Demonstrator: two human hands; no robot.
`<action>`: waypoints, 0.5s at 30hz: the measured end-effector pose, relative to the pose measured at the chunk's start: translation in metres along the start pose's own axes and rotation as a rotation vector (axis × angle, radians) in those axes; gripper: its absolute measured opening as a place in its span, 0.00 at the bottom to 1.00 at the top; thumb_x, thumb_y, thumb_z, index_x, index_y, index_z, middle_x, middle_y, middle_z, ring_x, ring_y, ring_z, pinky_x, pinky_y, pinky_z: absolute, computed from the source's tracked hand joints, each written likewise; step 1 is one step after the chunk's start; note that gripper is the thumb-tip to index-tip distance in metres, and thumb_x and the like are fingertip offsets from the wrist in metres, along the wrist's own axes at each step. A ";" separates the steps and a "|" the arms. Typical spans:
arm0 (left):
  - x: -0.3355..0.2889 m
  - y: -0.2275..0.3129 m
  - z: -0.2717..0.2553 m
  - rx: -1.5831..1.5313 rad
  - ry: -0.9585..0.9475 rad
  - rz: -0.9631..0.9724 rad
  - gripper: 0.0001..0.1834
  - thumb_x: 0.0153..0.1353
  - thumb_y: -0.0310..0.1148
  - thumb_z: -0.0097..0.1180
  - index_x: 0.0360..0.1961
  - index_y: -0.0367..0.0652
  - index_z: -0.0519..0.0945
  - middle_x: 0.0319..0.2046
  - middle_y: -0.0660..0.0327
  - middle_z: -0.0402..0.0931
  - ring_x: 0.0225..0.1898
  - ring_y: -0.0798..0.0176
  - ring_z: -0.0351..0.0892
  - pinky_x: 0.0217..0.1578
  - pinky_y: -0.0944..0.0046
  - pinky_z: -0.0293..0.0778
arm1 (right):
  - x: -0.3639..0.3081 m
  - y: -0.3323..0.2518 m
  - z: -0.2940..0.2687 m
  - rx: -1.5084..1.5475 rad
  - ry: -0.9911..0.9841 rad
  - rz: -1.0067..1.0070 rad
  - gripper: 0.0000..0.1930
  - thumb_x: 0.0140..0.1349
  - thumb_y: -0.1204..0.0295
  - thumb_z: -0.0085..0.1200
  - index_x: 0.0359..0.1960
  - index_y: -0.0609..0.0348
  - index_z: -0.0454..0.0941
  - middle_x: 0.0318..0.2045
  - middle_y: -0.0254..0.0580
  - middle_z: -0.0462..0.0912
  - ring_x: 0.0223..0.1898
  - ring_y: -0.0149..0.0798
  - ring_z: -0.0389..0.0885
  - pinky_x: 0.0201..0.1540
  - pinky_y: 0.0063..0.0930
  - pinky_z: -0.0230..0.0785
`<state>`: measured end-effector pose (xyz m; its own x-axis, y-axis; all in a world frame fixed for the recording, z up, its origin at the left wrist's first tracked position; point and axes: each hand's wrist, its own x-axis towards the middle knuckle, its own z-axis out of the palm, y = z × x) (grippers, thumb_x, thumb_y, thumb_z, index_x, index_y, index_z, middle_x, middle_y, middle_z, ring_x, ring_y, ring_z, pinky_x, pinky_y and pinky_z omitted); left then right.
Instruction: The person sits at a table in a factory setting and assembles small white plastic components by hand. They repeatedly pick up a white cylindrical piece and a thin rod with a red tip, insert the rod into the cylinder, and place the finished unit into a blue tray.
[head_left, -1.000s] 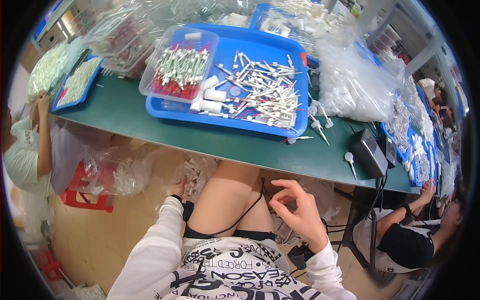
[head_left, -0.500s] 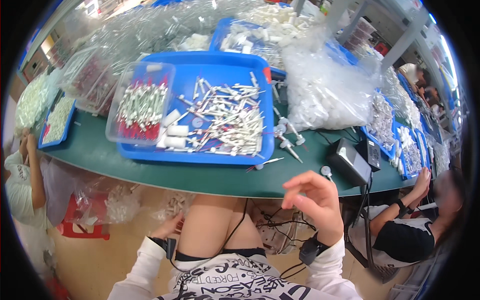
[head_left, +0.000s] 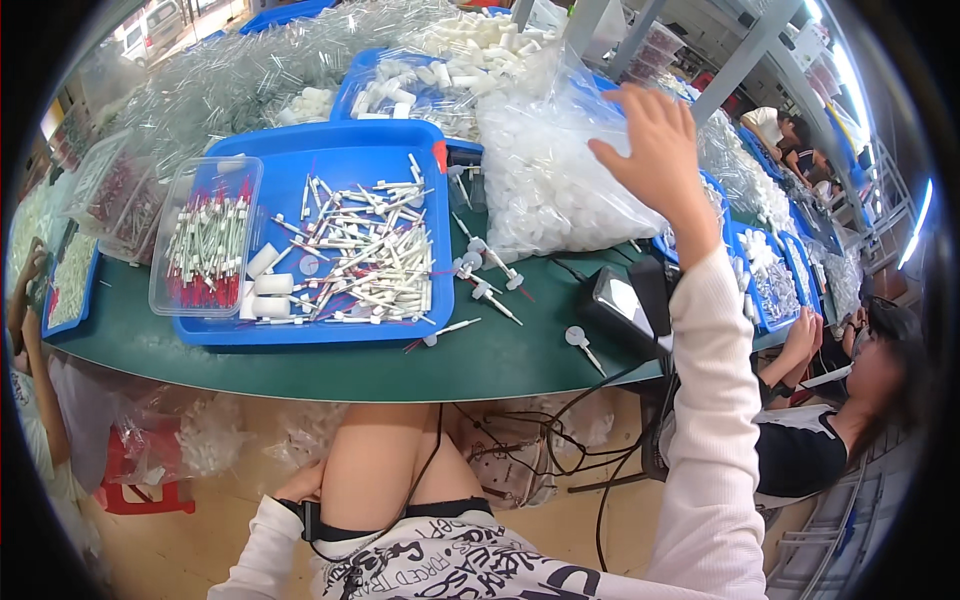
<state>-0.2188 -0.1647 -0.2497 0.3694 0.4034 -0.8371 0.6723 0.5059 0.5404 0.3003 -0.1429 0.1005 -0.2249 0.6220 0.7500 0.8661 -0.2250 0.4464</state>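
My right hand [head_left: 658, 155] is stretched out over the right side of a clear plastic bag [head_left: 545, 180] full of small white translucent pieces. Its fingers are extended and the thumb stands apart, with nothing held; whether it touches the bag I cannot tell. Down beside my thigh, below the table edge, is my left hand [head_left: 303, 484], its fingers mostly hidden. In front of me a blue tray [head_left: 300, 140] holds a pile of thin white parts with red wires [head_left: 375, 245], a few white cylinders [head_left: 272, 283] and a clear plastic box [head_left: 210, 240] of similar parts.
A black box-shaped device [head_left: 618, 303] with cables stands at the table's right. Loose white parts [head_left: 487, 290] lie right of the tray, and one round-headed part [head_left: 583, 348] near the front edge. Clear tubes [head_left: 260, 75] heap at the back. People work at both sides; a red stool [head_left: 150, 490] is lower left.
My right hand has risen from the table's front edge, reaching forward over the bag, and its fingers have straightened. The view has swung to the right. My left hand stays low by the thigh.
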 end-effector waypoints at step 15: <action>-0.006 -0.012 -0.009 0.047 -0.218 -0.183 0.26 0.61 0.52 0.41 0.50 0.43 0.73 0.34 0.64 0.77 0.25 0.73 0.73 0.19 0.71 0.63 | -0.035 -0.007 -0.010 0.537 -0.311 0.103 0.11 0.53 0.68 0.52 0.38 0.56 0.75 0.35 0.45 0.78 0.41 0.47 0.75 0.57 0.42 0.57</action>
<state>-0.2349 -0.1664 -0.2504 0.3651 0.1326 -0.9215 0.7676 0.5173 0.3785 0.2973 -0.1704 0.0762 -0.0576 0.8242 0.5634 0.9980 0.0620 0.0113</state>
